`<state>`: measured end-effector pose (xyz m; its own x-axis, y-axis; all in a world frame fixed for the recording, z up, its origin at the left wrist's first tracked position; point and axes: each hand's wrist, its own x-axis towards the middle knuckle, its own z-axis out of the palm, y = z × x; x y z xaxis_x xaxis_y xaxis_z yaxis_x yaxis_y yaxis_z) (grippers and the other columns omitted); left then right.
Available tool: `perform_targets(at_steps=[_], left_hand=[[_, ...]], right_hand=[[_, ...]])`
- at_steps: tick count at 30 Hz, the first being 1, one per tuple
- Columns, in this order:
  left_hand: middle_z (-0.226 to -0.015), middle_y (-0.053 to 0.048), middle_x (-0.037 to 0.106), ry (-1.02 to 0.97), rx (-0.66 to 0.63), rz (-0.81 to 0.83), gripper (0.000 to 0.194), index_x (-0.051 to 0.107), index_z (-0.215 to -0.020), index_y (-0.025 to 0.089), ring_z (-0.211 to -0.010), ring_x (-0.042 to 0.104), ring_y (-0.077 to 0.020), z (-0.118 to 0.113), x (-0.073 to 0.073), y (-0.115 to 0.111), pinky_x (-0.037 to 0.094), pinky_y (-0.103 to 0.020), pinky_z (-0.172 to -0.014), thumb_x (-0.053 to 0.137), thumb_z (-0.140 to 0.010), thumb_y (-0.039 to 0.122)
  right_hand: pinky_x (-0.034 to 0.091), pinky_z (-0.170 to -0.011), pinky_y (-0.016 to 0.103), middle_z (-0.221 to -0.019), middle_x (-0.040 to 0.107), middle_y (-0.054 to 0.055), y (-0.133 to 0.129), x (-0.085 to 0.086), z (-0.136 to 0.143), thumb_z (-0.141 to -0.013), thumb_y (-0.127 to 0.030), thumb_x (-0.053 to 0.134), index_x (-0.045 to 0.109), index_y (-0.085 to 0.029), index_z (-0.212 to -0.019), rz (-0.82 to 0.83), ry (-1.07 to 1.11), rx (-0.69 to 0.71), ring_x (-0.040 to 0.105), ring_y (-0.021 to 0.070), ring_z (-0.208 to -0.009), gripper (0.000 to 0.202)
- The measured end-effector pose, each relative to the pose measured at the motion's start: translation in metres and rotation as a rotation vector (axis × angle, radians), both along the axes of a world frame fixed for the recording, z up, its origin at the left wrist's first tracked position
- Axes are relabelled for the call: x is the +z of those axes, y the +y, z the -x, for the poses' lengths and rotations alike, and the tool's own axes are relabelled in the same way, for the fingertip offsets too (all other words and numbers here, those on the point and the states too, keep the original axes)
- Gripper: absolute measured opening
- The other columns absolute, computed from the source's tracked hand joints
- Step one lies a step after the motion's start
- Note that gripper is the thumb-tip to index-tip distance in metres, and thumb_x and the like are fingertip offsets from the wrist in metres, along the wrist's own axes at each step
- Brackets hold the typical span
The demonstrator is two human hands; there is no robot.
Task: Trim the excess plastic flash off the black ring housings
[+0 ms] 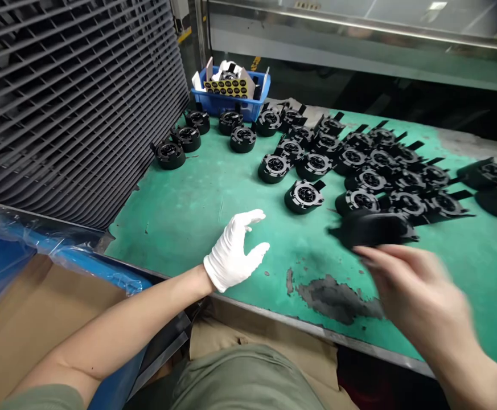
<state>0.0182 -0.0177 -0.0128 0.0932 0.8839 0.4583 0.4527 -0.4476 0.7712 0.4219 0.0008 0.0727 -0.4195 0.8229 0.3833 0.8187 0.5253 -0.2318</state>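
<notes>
My left hand (236,250), in a white glove, hovers over the green bench top with thumb and fingers apart and nothing between them. Bare and blurred by motion, my right hand (414,285) grips a black round part (374,229) by its near edge, raised in front of the crowded group. That part is smeared, so its face is hard to make out. Several like parts stand on the bench; the closest single one, a black cylindrical housing (304,196) with a grey ring on top, sits between my hands, a little farther back.
Stacked dark slatted trays (73,102) rise at the left. A blue bin (231,106) with cardboard and a yellow-and-black sticker sheet stands at the back. The green bench top (188,210) has a dark worn patch near its front edge. A plastic-lined blue crate (73,262) is at lower left.
</notes>
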Motion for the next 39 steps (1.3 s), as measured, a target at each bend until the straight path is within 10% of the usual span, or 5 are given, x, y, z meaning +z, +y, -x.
perform_targets(at_steps=[5, 9, 14, 19, 39], left_hand=[[-0.18, -0.026, 0.075, 0.07, -0.047, 0.049, 0.077, 0.048, -0.187, 0.028, -0.161, 0.083, -0.0404, 0.002, 0.001, -0.003, 0.077, -0.062, -0.125, 0.084, -0.12, 0.041], [-0.186, -0.03, 0.069, 0.079, -0.163, -0.034, 0.111, 0.043, -0.193, 0.026, -0.171, 0.076, -0.0476, 0.0, 0.001, -0.006, 0.074, -0.068, -0.133, 0.104, -0.108, 0.064], [-0.167, -0.025, 0.082, 0.016, -0.267, 0.105, 0.129, 0.067, -0.17, 0.024, -0.156, 0.083, -0.0521, -0.01, 0.011, 0.005, 0.071, -0.072, -0.134, 0.121, -0.072, 0.089], [-0.105, -0.002, 0.081, -0.084, -0.329, 0.212, 0.081, 0.074, -0.114, 0.026, -0.089, 0.082, -0.0268, -0.011, 0.028, 0.022, 0.072, -0.047, -0.092, 0.116, -0.08, 0.087], [-0.12, -0.011, 0.088, 0.065, -0.369, 0.14, 0.048, 0.077, -0.124, 0.025, -0.11, 0.089, -0.0358, -0.006, 0.039, 0.018, 0.077, -0.054, -0.107, 0.1, -0.09, 0.05]], right_hand=[[0.063, -0.063, 0.041, -0.106, 0.081, 0.008, -0.013, 0.009, 0.04, -0.123, -0.042, 0.077, 0.083, -0.034, -0.121, 0.064, 0.258, -0.153, 0.081, 0.0291, -0.083, 0.009], [0.032, -0.043, 0.03, -0.074, 0.045, -0.004, -0.038, 0.016, 0.092, -0.108, -0.06, 0.097, 0.063, -0.031, -0.09, 0.632, 1.299, -0.335, 0.037, 0.0153, -0.056, 0.048], [0.031, -0.047, 0.021, -0.083, 0.039, -0.009, -0.056, -0.011, 0.165, -0.093, -0.076, 0.108, 0.065, -0.027, -0.096, 1.065, 1.541, -0.31, 0.019, 0.0091, -0.064, 0.065], [0.036, -0.051, 0.018, -0.084, 0.045, -0.007, -0.061, -0.023, 0.189, -0.076, -0.075, 0.121, 0.065, -0.025, -0.092, 1.242, 1.572, -0.343, 0.029, 0.0081, -0.069, 0.076], [0.049, -0.064, 0.031, -0.076, 0.061, -0.002, -0.071, -0.035, 0.164, -0.085, -0.089, 0.11, 0.067, -0.026, -0.091, 1.349, 1.369, -0.374, 0.047, 0.0147, -0.069, 0.077]])
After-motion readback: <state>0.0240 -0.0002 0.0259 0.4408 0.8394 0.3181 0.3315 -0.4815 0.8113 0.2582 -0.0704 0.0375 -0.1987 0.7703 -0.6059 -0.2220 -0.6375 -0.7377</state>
